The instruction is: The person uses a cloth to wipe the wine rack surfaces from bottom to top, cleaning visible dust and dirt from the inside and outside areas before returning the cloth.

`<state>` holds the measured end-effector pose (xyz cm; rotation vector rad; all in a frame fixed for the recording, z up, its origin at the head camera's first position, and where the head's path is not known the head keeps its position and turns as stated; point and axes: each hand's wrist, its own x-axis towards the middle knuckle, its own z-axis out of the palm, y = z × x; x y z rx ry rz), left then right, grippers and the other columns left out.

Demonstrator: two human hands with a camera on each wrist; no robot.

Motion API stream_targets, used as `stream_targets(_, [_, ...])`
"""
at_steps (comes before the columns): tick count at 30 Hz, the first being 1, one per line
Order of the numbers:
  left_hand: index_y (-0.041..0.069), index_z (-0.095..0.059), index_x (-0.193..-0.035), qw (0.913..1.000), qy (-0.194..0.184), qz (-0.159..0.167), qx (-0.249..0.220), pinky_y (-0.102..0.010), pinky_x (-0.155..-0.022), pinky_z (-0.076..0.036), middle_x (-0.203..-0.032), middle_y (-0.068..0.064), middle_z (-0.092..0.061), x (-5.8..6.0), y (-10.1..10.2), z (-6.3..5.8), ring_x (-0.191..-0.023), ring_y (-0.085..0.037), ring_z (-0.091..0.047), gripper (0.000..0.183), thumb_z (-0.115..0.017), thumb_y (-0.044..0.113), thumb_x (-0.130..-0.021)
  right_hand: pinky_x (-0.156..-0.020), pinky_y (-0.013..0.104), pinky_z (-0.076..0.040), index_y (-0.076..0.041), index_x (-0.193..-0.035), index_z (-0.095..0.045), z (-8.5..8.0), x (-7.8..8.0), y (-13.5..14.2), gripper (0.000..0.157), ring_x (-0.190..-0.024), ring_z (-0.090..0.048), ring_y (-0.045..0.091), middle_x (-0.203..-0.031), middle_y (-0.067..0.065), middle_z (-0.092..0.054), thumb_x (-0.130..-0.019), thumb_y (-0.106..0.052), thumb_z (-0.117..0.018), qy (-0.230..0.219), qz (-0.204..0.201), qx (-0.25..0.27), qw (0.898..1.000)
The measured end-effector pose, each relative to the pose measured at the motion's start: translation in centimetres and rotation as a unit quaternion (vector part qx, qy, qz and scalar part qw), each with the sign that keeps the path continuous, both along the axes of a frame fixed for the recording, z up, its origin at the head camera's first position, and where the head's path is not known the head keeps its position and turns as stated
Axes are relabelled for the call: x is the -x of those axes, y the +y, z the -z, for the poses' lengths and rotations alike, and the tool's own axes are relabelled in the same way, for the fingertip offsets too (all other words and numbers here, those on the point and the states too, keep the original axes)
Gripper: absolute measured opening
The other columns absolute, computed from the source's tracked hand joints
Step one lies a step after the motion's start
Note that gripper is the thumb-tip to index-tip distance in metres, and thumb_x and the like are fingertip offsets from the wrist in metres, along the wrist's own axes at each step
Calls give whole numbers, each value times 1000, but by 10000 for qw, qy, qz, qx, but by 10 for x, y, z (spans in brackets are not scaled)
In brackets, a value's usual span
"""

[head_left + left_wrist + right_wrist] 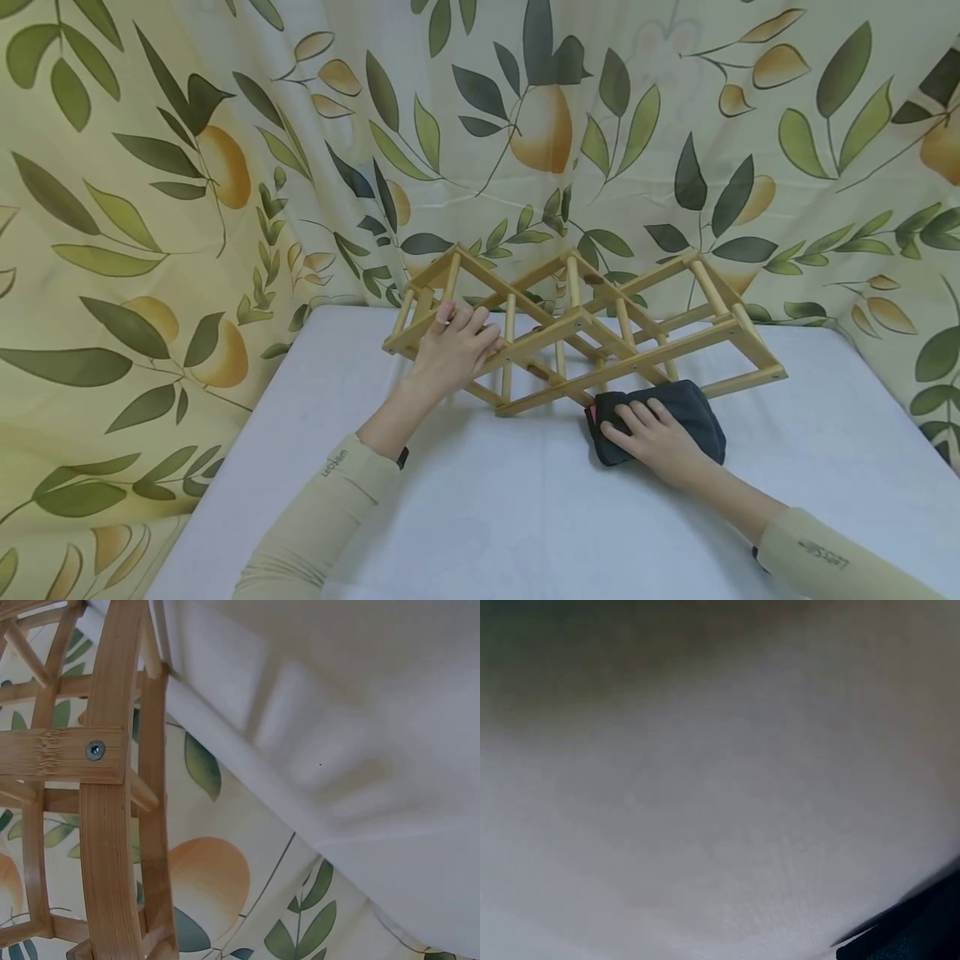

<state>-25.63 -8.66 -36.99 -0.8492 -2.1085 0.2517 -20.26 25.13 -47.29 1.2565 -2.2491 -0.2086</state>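
Note:
A folding wooden rack with crossed slats and round dowels stands at the back of the white table. My left hand grips its left part, fingers curled over a slat. Up close in the left wrist view, the rack shows a bolted slat joint. Against the rack's front right lies a dark navy fabric pouch with a bit of red at its left edge. On top of this pouch rests my right hand, fingers spread across the fabric. The right wrist view is mostly a blurred pale surface.
A white cloth covers the table. Behind and to the left hangs a curtain printed with leaves and orange fruit, close behind the rack.

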Motion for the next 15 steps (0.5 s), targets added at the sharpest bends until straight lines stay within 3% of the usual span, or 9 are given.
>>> stream_targets(7, [18,-49,-82,10000,18,34,-18,-42,-92,-16,-85,1,-38,0,1,0,-84,-19,-38,25,-41,36,-95,-74,49,-38,-13,-110,-47,-6,-6,11,33,-92,-46,36,-105,18,-47,-84,-8,-27,111,336,214,9991])
stream_targets(11, [18,-49,-82,10000,42,34,-43,-42,-92,-16,-85,1,-38,0,0,0,-83,-19,-38,24,-42,36,-95,-70,48,-35,-12,-108,-47,-7,-5,14,31,-86,-45,36,-102,19,-48,-95,-8,-19,438,400,567,9966])
stream_targets(15, [17,-48,-82,9999,95,65,-52,-42,-92,-16,-84,1,-38,0,0,0,-84,-19,-36,24,-44,37,-94,-68,47,-34,-12,-105,-48,-5,-3,10,42,-84,-45,35,-100,18,-48,-100,-10,-6,585,311,681,9955])
